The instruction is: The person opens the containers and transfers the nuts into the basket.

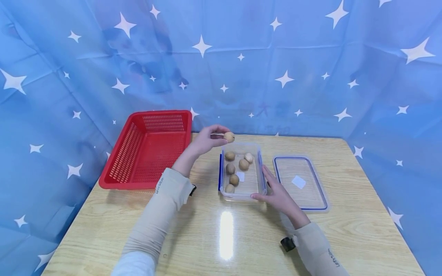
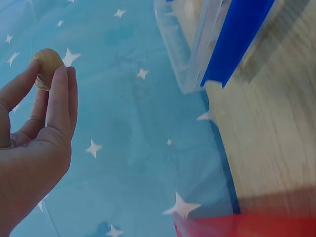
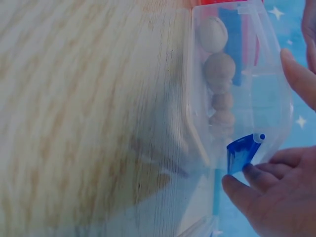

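Note:
My left hand (image 1: 206, 142) pinches a walnut (image 1: 229, 137) between thumb and fingertips, above the far left corner of a clear plastic container (image 1: 257, 188). In the left wrist view the walnut (image 2: 48, 66) shows round and light brown. Several more walnuts (image 1: 243, 165) lie inside the container, most along its left side, with a small white label on its floor. At the container's near right corner my right hand (image 1: 279, 194) grips it, thumb on the near rim and fingers along the right side. The right wrist view shows fingertips at a blue latch (image 3: 242, 152).
A red plastic basket (image 1: 129, 186) stands to the left, its bottom bare. The container's lid (image 1: 290, 172), clear with a blue seal and a white label, lies flat on the wooden table (image 1: 193, 237) to the right. A blue star-patterned curtain (image 1: 241, 96) hangs behind the table.

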Motion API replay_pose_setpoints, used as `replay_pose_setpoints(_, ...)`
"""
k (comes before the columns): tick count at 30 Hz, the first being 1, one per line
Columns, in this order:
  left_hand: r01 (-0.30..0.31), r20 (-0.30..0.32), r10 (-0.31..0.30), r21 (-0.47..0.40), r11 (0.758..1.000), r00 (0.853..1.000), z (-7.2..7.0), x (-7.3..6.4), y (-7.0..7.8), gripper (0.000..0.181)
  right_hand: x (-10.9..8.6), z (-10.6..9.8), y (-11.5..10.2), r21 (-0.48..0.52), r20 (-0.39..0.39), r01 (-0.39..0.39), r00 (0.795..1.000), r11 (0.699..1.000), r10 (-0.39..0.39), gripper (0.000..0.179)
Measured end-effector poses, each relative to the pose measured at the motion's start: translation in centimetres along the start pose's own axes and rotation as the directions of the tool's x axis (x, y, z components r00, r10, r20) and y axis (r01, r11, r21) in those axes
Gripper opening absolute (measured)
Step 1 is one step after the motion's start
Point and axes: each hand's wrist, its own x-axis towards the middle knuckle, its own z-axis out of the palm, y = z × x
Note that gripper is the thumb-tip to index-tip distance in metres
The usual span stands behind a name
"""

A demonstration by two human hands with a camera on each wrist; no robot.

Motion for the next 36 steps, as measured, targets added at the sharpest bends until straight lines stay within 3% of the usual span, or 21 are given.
replay_pose_setpoints(7,0.001,-0.102,-0.003,-0.019,1.000,0.995,-2.9,-0.4,0.1,0.040,-0.1,0.0,-0.1,-0.014,-0.011,0.007,1.000,1.000,-0.007,0.107)
replay_pose_setpoints(13,0.028,-0.202,-0.026,0.011,1.000,0.979,-5.5,-1.2,0.0,0.042,-0.1,-0.1,-0.1,-0.026,-0.013,0.007,1.000,1.000,-0.008,0.108)
replay_pose_setpoints(18,0.074,-0.284,-0.067,0.014,0.997,0.956,-7.6,-1.5,-0.6,0.044,-0.1,0.0,-0.1,-0.026,-0.015,0.014,1.000,1.000,-0.014,0.108)
replay_pose_setpoints(23,0.099,-0.339,-0.109,-0.045,0.994,0.935,-9.4,-1.7,-1.2,0.045,-0.1,0.1,0.0,-0.017,-0.013,0.020,1.000,1.000,-0.020,0.107)
replay_pose_setpoints(36,0.208,-0.469,-0.209,-0.055,0.977,0.858,-11.9,-2.7,-3.9,0.053,-0.1,0.0,0.0,-0.014,-0.013,0.027,1.000,1.000,-0.027,0.108)
